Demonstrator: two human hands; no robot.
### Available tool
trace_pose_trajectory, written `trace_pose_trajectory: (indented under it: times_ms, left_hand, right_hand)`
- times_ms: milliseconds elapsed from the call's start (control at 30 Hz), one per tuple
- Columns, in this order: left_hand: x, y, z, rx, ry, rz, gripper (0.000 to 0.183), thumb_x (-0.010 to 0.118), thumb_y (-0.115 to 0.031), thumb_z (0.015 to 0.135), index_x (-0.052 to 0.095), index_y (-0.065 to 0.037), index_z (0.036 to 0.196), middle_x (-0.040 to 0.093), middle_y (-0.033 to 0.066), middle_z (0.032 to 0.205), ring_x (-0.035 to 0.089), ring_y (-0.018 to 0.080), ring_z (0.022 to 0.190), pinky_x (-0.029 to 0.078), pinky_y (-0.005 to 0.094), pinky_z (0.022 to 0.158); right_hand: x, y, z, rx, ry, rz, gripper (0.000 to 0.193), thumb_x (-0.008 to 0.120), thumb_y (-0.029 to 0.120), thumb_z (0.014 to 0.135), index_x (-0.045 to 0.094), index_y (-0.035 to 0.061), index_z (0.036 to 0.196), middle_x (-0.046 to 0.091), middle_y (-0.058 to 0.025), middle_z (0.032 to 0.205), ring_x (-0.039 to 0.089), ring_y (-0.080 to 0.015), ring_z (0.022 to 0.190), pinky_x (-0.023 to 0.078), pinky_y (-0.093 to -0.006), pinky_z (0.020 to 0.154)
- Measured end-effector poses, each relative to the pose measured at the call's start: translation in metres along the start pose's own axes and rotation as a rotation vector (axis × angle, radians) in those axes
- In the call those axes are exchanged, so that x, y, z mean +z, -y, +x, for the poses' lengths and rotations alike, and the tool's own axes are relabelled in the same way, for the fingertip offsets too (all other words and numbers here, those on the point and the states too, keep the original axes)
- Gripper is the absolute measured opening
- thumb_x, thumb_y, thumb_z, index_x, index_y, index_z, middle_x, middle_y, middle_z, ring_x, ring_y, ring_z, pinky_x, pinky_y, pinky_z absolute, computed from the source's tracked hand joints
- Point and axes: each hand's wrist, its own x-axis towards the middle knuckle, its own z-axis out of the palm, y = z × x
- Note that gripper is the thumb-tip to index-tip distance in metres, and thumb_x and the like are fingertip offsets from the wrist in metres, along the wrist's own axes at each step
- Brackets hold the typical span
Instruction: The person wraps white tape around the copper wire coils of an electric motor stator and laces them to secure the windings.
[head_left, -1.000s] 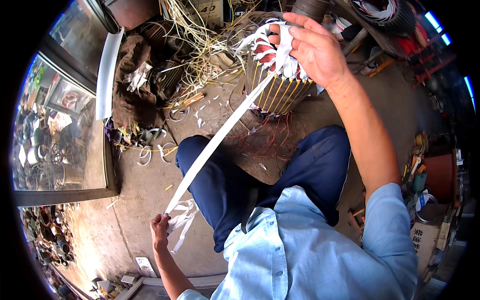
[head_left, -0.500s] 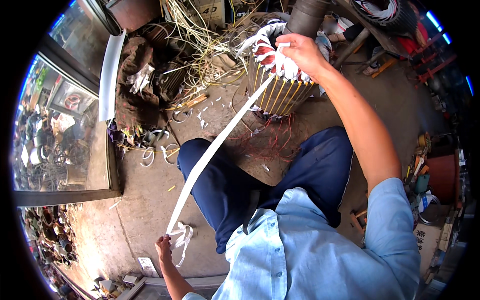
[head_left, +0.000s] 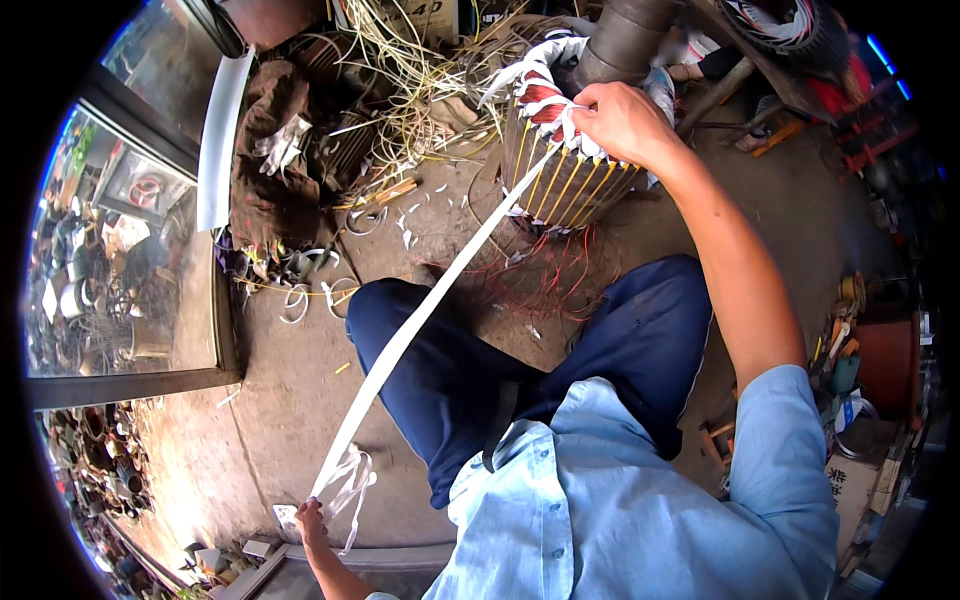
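A long white cloth tape [head_left: 425, 312] runs taut from the far right down to the lower left. My left hand [head_left: 312, 524] is closed around its near end, with loose strands of the tape hanging beside the fingers. The other end meets the motor stator [head_left: 568, 178], a dark ribbed cylinder with yellow strips down its slots. Red copper windings [head_left: 540, 95] show at its top, partly wrapped in white tape. My right hand [head_left: 625, 125] is over that rim, thumb and fingers pinching the tape against the coil; its fingertips are partly hidden.
Tangled pale wires [head_left: 415, 110] and a dark cloth [head_left: 275, 170] lie at the far left. A glass-paned frame [head_left: 130, 385] stands left. Red wire scraps [head_left: 550, 275] are under the stator. Another wound stator [head_left: 775, 25] sits far right, with a co-worker's foot [head_left: 685, 73] nearby.
My left hand has moved down and slightly left, drawing the tape along. My right hand has shifted slightly right and lower, and more red winding shows beside it.
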Motion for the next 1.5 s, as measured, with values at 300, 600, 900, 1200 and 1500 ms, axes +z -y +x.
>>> trace_pose_trajectory:
  times_ms: [300, 600, 900, 1200, 1500]
  left_hand:
    - [-0.023, 0.012, 0.004, 0.022, -0.068, 0.023, 0.026, 0.064, -0.030, 0.089, 0.066, -0.005, 0.080, 0.043, -0.0030, 0.056, 0.037, 0.0089, 0.045, 0.024, 0.0283, 0.040]
    - [-0.005, -0.068, -0.041, 0.398, -0.363, 0.851, 0.060, 0.078, -0.022, 0.070, 0.058, -0.001, 0.123, 0.061, 0.0232, 0.120, 0.056, 0.0393, 0.114, 0.045, 0.0461, 0.098]
    - [0.103, -0.294, -0.222, 1.131, 0.023, 0.080, 0.028, 0.052, -0.001, 0.095, 0.061, -0.002, 0.121, 0.069, 0.0116, 0.110, 0.063, 0.0187, 0.101, 0.048, 0.0314, 0.085]
    - [0.181, -0.385, -0.336, 1.050, 0.688, -0.739, 0.048, 0.040, 0.005, 0.092, 0.043, 0.001, 0.140, 0.051, 0.0226, 0.138, 0.039, 0.0003, 0.048, 0.032, 0.0152, 0.041]
    - [0.200, -0.387, -0.362, 0.781, 0.929, -0.960, 0.045, 0.046, -0.002, 0.097, 0.040, 0.002, 0.141, 0.049, 0.0194, 0.139, 0.059, 0.0166, 0.087, 0.051, 0.0271, 0.071]
  right_hand:
    - [0.032, -0.007, -0.020, -0.311, -0.321, -0.191, 0.031, 0.066, 0.029, 0.084, 0.061, 0.0044, 0.102, 0.064, -0.0151, 0.097, 0.061, -0.0349, 0.095, 0.048, -0.0479, 0.082]
    - [0.045, -0.001, -0.034, -0.464, -0.571, -0.108, 0.037, 0.070, 0.019, 0.079, 0.061, 0.0059, 0.112, 0.060, -0.0098, 0.108, 0.056, -0.0279, 0.101, 0.044, -0.0420, 0.088]
    - [0.058, 0.127, -0.158, -0.680, -0.260, 0.758, 0.041, 0.065, 0.002, 0.079, 0.054, 0.0018, 0.118, 0.056, -0.0143, 0.115, 0.057, -0.0316, 0.105, 0.046, -0.0436, 0.091]
    - [0.060, 0.107, -0.200, -0.550, -0.265, 0.871, 0.048, 0.063, -0.003, 0.078, 0.050, -0.0046, 0.124, 0.057, -0.0210, 0.115, 0.058, -0.0387, 0.102, 0.047, -0.0444, 0.091]
    - [0.062, 0.110, -0.218, -0.459, -0.149, 0.913, 0.027, 0.068, 0.002, 0.083, 0.060, 0.0027, 0.108, 0.065, -0.0089, 0.078, 0.065, -0.0274, 0.074, 0.050, -0.0393, 0.068]
